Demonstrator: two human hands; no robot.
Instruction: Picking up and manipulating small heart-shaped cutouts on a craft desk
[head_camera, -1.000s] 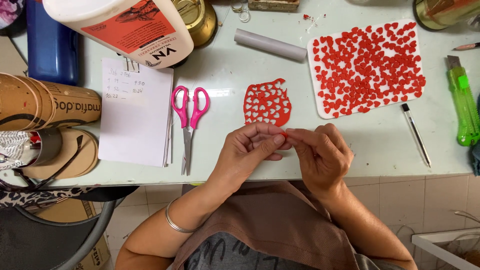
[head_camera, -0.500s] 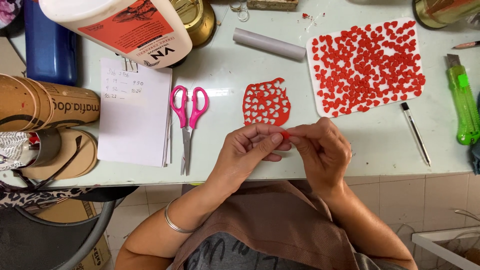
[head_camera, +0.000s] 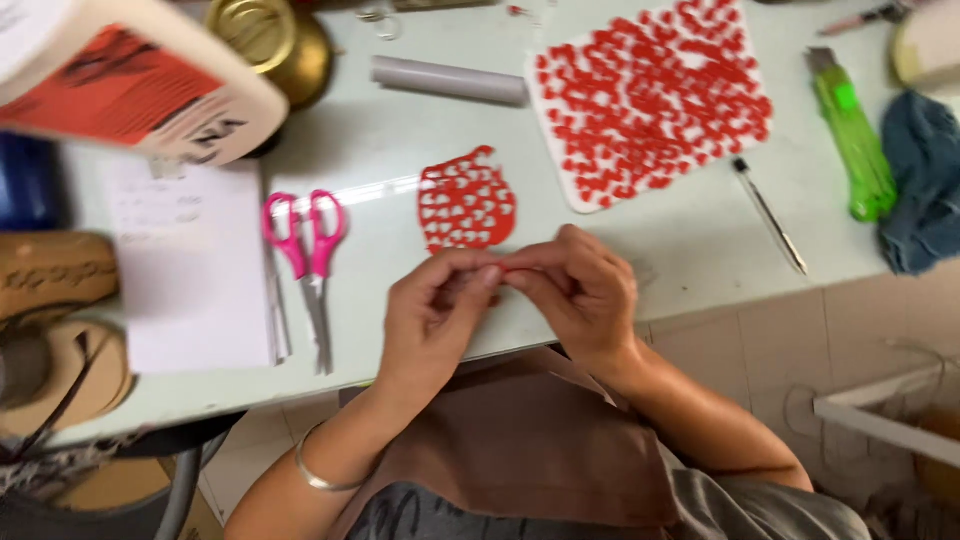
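Hands (head_camera: 505, 285) shifted slightly left, both pinching red scrap (head_camera: 512, 271), red cutout (head_camera: 467, 201) just beyond, pink scissors (head_camera: 304, 245) left

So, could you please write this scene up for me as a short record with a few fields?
left hand: left hand pinches a small red piece at its fingertips
right hand: right hand pinches the same piece from the other side
just beyond the hands: red cut-out paper shape
left of them: pink scissors, white paper sheet
far side: white board covered in small red pieces, grey tube
right: green utility knife, pen, blue cloth
surface: pale table
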